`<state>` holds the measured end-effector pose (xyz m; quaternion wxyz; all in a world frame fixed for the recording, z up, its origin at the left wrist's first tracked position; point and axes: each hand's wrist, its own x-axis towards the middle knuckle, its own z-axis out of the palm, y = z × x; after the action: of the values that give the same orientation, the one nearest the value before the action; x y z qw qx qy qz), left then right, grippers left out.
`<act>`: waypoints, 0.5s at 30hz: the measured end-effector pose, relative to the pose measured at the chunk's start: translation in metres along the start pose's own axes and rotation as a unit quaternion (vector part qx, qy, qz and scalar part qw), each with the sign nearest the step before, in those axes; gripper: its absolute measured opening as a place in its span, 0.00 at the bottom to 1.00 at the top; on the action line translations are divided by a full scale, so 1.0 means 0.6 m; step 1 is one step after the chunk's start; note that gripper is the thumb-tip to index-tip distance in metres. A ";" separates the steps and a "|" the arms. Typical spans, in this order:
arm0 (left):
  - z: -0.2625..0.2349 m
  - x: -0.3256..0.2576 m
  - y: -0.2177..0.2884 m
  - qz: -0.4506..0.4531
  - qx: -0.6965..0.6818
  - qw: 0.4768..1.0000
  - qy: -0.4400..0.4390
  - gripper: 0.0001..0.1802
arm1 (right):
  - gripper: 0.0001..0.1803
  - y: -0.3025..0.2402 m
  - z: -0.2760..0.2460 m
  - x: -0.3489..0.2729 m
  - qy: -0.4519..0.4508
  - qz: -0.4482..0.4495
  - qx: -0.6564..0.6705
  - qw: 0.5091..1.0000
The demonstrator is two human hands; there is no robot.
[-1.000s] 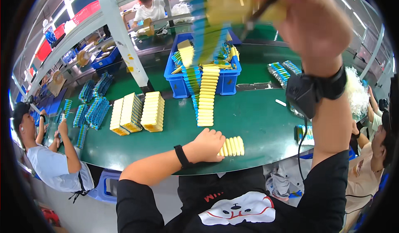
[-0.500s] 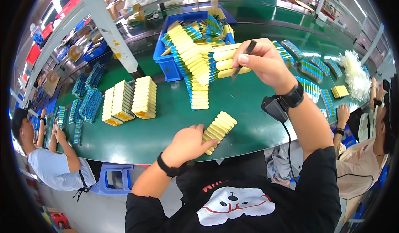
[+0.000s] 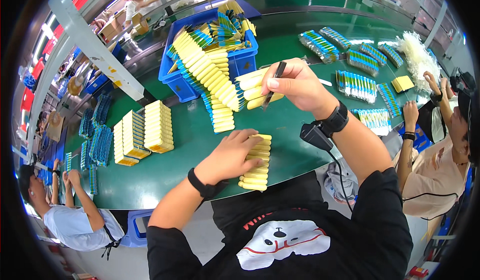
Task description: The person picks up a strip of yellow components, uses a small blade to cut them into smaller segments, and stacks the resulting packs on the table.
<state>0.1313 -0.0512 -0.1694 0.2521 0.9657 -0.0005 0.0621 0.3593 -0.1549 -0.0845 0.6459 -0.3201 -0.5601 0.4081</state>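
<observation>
Strips are partly stacked; many remain in the bin. A strip and tool are gripped by the right hand, a row by the left hand.

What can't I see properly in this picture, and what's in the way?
In the head view:
The palm of the left hand: turned down, hidden by the hand's own back.
Part of the yellow row: covered by that hand.
Parts of the yellow pieces: behind the right hand.
The blue bin's floor: buried under heaped strips.
The rest of the black shirt: cut off by the lower edge.
</observation>
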 end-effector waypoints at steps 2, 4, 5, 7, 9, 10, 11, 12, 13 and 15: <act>0.004 0.017 -0.018 -0.016 0.004 1.000 -0.020 0.31 | 0.07 -0.003 -0.003 -0.009 0.007 0.003 0.004 1.000; 0.004 0.029 -0.023 -0.047 0.008 0.997 -0.055 0.34 | 0.06 -0.002 -0.007 -0.021 0.015 0.004 0.001 1.000; 0.001 0.033 -0.024 -0.046 0.008 0.997 -0.058 0.34 | 0.06 -0.004 -0.010 -0.025 0.017 0.004 0.001 1.000; -0.007 0.039 -0.030 -0.031 -0.022 0.995 -0.092 0.35 | 0.07 -0.005 -0.014 -0.036 0.029 0.010 0.000 1.000; -0.013 0.044 -0.028 -0.029 -0.032 0.994 -0.099 0.35 | 0.07 -0.007 -0.016 -0.041 0.033 0.010 0.012 0.999; -0.014 0.046 -0.029 -0.030 -0.042 0.993 -0.102 0.35 | 0.07 -0.006 -0.018 -0.043 0.032 0.011 0.022 0.999; -0.012 0.046 -0.033 -0.030 -0.043 0.993 -0.105 0.35 | 0.07 -0.002 -0.019 -0.044 0.034 0.011 0.024 0.999; -0.011 0.047 -0.039 -0.016 -0.054 0.993 -0.100 0.34 | 0.08 0.001 -0.021 -0.044 0.041 0.013 0.020 0.999; -0.009 0.049 -0.044 -0.003 -0.065 0.993 -0.095 0.34 | 0.09 0.005 -0.023 -0.043 0.047 0.015 0.015 0.999; -0.014 0.048 -0.043 0.003 -0.047 0.994 -0.101 0.32 | 0.08 0.014 -0.026 -0.044 0.042 0.007 0.027 0.999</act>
<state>0.1597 -0.0240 -0.1713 0.2955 0.9542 -0.0317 -0.0353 0.3722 -0.1735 -0.1064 0.6746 -0.3228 -0.5190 0.4139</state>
